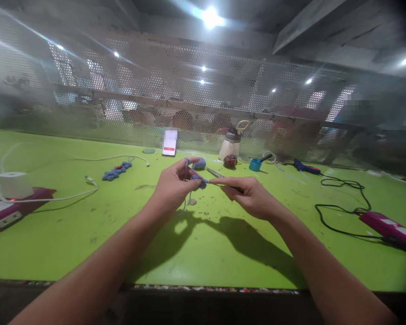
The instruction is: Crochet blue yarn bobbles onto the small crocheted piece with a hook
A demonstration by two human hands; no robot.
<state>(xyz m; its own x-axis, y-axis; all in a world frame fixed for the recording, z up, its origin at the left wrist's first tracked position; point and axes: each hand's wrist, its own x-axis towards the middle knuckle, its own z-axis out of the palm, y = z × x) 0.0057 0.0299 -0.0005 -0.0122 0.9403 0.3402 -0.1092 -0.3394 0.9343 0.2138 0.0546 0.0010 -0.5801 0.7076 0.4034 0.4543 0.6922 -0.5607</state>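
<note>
On a green table (88, 253), the left hand (174, 186) pinches a small purple-blue yarn piece (196, 180) in front of the body, with a strand (186, 168) over a raised finger; if that slackened, stitches might loosen. Behind lie a yarn ball (199, 163) and scissors (214, 173), whose points could snag loose yarn. The right hand (252, 194) grips a slim, mostly hidden tool (236, 188) at the piece; a slip might drop a loop.

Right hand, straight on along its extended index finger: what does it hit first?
The right hand would first meet the purple-blue crocheted piece pinched in the left hand; it seems almost at the fingertip, though one view leaves depth uncertain.
</note>
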